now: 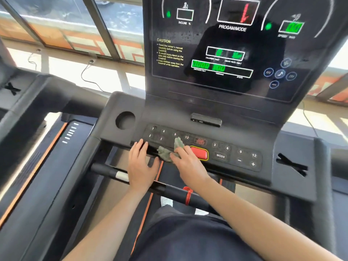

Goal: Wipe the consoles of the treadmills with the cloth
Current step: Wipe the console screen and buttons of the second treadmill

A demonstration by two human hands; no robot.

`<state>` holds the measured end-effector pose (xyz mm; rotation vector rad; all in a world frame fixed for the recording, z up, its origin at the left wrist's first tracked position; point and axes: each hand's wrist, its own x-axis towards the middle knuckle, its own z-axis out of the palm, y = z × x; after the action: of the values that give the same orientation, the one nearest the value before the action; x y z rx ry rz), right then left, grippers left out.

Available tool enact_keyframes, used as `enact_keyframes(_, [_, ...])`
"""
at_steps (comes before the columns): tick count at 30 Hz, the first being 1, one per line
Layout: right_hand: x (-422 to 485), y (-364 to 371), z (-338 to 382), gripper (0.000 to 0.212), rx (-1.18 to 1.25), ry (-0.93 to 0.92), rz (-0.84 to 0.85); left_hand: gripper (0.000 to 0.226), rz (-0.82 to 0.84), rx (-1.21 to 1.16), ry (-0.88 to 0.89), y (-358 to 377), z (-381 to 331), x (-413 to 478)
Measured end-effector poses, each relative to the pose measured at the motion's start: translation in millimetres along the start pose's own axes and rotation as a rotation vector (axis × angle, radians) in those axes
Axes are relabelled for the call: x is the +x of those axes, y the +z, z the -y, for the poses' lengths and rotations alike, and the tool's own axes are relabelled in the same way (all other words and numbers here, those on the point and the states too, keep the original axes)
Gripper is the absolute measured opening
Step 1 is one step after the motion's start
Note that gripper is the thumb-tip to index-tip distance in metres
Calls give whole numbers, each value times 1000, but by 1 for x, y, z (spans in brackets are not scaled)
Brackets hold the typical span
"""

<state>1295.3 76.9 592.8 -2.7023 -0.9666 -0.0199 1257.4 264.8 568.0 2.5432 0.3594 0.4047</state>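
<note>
A black treadmill console (244,132) fills the middle of the head view, with a lit display panel (226,46) above a row of buttons (235,153). A small grey-green cloth (169,150) lies crumpled on the front edge of the button strip, left of the red stop button (199,153). My right hand (188,164) presses on the cloth and holds it against the console. My left hand (140,162) rests flat, fingers spread, on the console's front edge just left of the cloth.
A round cup holder (125,120) sits at the console's left. A black handlebar (169,189) with a red cord (188,196) crosses below my hands. A second treadmill (37,147) stands to the left. Windows (75,25) run behind.
</note>
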Motion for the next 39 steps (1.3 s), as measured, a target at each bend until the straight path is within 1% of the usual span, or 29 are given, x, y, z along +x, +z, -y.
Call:
enact_keyframes(3, [-29, -1, -17, 60, 77, 78, -7, 63, 22, -18, 9, 3, -14, -8])
enact_keyframes(6, [-58, -4, -36, 58, 81, 138, -62, 65, 27, -12, 18, 10, -29, -14])
enact_keyframes(10, [-91, -13, -55, 40, 133, 284, -248, 68, 19, -10, 20, 22, -43, -19])
enact_keyframes(12, [-98, -20, -56, 35, 147, 354, -297, 68, 8, -17, 8, 25, -46, -21])
enact_keyframes(14, [-91, -24, -52, 34, 161, 393, -314, 68, 2, -11, 10, 26, -47, -20])
enact_keyframes(16, [-71, -26, -46, 33, 171, 381, -330, 67, 2, -9, 19, 26, -47, -19])
enact_keyframes(17, [-58, -28, -41, 33, 172, 345, -330, 66, 5, -9, 20, 26, -48, -19])
enact_keyframes(20, [-18, -31, -30, 29, 106, 164, -300, 67, 12, 4, 21, 24, -47, -17])
enact_keyframes(21, [-10, -30, -28, 29, 90, 139, -282, 67, 15, 7, 17, 23, -47, -17])
enact_keyframes(23, [-8, -29, -31, 26, 102, 154, -273, 66, 25, 9, 15, 22, -48, -17])
enact_keyframes(26, [-34, -33, -44, 18, 135, 263, -293, 64, 33, 9, 25, 21, -48, -18])
enact_keyframes(29, [-56, -37, -47, 23, 213, 389, -332, 63, 26, 18, 31, 21, -47, -19])
enact_keyframes(31, [-50, -34, -42, 29, 268, 463, -339, 63, 26, 22, 26, 22, -48, -19])
enact_keyframes(32, [-41, -30, -38, 28, 281, 456, -344, 63, 27, 23, 25, 22, -48, -19])
enact_keyframes(36, [-9, -14, -26, 19, 224, 277, -288, 64, 29, 42, 39, 22, -45, -18])
enact_keyframes(39, [-27, -14, -32, 23, 180, 243, -263, 64, 27, 32, 43, 23, -39, -18])
